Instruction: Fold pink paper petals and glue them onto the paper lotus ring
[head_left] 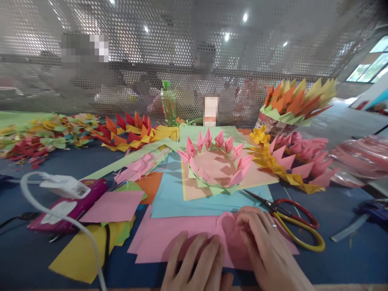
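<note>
My left hand rests on pink paper at the near table edge, its fingers stretched out and slightly apart. Close by, my right hand has its fingers bent toward the thumb, closed at the edge of a small pink paper piece with a folded corner. Part of that piece is hidden by the fingers. Beyond both hands, a ring of folded pink points on a pale green base stands on peach and blue sheets. Scissors with red and yellow handles lie right of my right hand, blades slightly apart.
To the left are a white charger with its cable, a purple power strip and loose coloured squares. Folded paper rings, a green bottle and a paper-filled container stand farther back, before a perforated metal screen.
</note>
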